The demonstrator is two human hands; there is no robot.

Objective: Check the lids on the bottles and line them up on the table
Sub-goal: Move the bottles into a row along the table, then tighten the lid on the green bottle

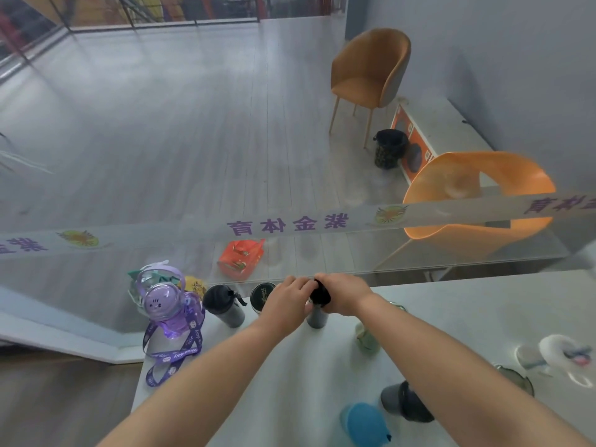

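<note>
Both my hands meet on one grey bottle (317, 316) standing upright near the far edge of the table (451, 317). My right hand (346, 296) wraps its black lid (321, 293), fingers curled tight around it; my left hand (288, 303) grips the body, fingers pressed together. Left of it along that edge stand a round-lidded bottle (262, 296), a dark bottle (224, 304) and a purple bottle (171, 312) near the left corner.

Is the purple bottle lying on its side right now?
No, the purple bottle stands upright at the table's left end, lid on top and strap hanging down, away from both hands.
</note>
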